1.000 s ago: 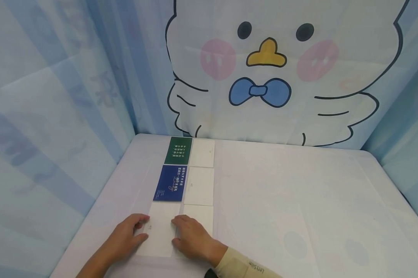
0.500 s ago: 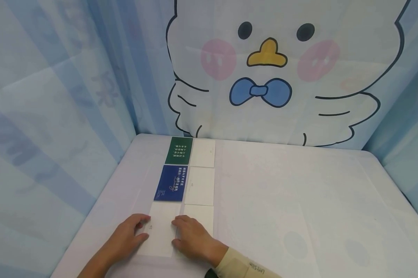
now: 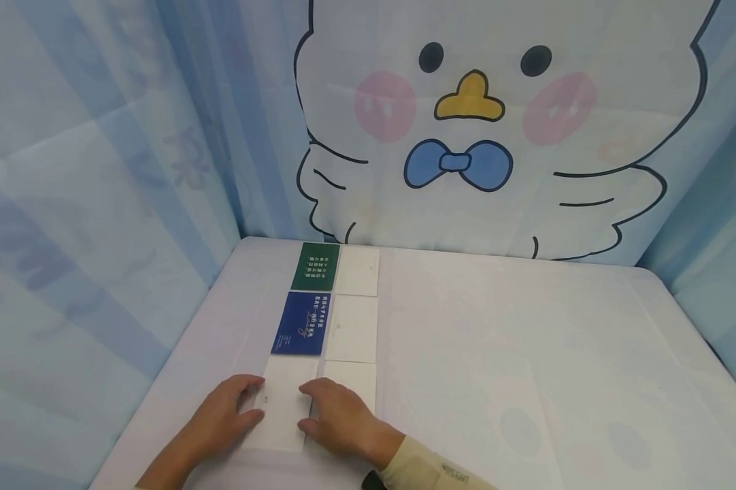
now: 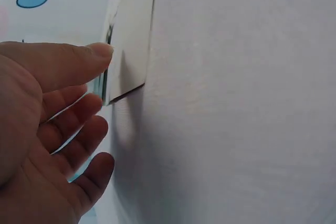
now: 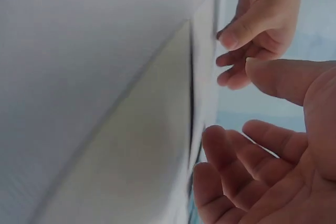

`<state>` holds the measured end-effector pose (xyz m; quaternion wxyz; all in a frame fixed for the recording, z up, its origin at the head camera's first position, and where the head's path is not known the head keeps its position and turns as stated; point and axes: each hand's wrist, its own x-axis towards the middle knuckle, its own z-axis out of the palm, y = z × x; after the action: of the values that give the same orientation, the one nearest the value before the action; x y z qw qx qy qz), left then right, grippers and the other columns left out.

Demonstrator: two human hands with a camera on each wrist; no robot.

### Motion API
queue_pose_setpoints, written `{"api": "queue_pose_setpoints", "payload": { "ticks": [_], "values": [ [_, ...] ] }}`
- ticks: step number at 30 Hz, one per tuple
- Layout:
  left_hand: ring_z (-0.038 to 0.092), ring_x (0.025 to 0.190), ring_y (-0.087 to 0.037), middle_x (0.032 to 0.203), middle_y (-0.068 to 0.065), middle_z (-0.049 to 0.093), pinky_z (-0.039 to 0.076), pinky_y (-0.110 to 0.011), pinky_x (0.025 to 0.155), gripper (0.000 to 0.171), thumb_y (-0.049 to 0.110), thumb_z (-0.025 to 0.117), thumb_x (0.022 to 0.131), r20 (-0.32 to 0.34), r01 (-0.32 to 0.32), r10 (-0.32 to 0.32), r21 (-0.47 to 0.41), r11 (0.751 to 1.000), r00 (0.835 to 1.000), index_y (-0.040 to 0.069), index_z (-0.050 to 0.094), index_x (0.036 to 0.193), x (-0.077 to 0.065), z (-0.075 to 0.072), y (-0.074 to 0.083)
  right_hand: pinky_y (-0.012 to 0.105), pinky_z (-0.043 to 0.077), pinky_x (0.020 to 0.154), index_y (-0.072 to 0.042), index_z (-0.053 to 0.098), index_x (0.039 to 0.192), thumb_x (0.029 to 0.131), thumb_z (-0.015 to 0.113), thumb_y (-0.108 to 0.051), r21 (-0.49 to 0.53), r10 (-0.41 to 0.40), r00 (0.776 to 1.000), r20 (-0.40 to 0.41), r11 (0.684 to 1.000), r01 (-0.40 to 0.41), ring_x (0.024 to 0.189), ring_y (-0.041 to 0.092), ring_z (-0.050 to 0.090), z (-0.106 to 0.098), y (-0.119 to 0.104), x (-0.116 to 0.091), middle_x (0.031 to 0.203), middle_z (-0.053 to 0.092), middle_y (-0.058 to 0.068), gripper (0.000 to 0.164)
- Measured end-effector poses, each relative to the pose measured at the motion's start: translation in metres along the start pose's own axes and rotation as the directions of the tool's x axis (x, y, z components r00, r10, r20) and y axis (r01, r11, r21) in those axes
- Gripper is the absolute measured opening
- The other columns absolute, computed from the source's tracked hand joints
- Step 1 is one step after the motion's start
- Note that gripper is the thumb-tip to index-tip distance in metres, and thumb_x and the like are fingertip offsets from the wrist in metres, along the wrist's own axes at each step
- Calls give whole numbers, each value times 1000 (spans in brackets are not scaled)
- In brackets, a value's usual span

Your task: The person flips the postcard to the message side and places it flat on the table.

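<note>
A pale card (image 3: 285,408) flanked from both sides

It lies on the creased white tablecloth (image 3: 527,327), at the near end of a line led by a green card (image 3: 315,267) and a blue card (image 3: 300,323). The left hand (image 3: 222,416) stands at its left edge, thumb and fingers set wide apart; the right hand (image 3: 343,416) faces it across the card, fingers relaxed and thumb well clear of the forefinger. Neither pinches it, though I can't tell from here whether every fingertip touches. Bracketing opposite edges probably helps square it with its neighbours, and the cream cards (image 3: 351,328) alongside seem to serve as a straight guide. All look like thin, stiff paper: flat rectangles with crisp edges, the coloured pair printed in light lettering, the others nearly bare but for tiny marks, against a cloth of soft folds and faint dots
</note>
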<state>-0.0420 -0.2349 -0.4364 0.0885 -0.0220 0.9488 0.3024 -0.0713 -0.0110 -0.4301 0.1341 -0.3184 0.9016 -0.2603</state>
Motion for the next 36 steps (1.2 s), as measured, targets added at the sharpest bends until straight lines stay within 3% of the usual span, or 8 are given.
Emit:
{"api": "queue_pose_setpoints", "payload": {
  "ticks": [6,10,17,26,36],
  "values": [
    [49,128,-44,135,-22,56,41,-61,103,53,14,78,87,-50,-105,106,28,994,993,1,57,134,9,-10,8,34,45,105,-8,58,138,91,73,-33,15,1,1000,5,1000,-1,126,18,55,-19,2,8,136,61,4,55],
    [46,131,-46,140,-24,52,39,-62,104,58,14,78,87,-48,-147,148,24,989,988,2,54,139,20,-17,13,37,43,108,-13,54,144,91,73,-36,8,10,1000,13,1000,-10,130,20,52,-30,10,18,143,57,0,61],
    [37,137,-46,149,-25,43,35,-62,107,70,15,80,86,-11,-126,127,37,991,992,6,46,147,51,-26,15,40,41,110,-15,50,149,89,75,-36,-35,-12,1000,2,999,12,134,22,49,-45,28,40,147,53,0,68],
    [34,140,-43,151,-23,41,32,-61,110,72,19,80,87,26,-119,118,40,992,993,6,45,148,102,-28,14,46,33,114,-17,42,153,88,75,-39,-77,76,997,4,994,-76,140,25,41,-54,49,67,153,46,3,76],
    [30,142,-44,154,-25,35,28,-61,112,86,32,83,82,109,-72,67,44,996,992,6,39,152,129,-23,9,49,32,114,-14,42,152,84,75,-48,-167,156,987,34,975,-148,139,26,41,-46,53,94,150,49,7,83]
  ]
}}
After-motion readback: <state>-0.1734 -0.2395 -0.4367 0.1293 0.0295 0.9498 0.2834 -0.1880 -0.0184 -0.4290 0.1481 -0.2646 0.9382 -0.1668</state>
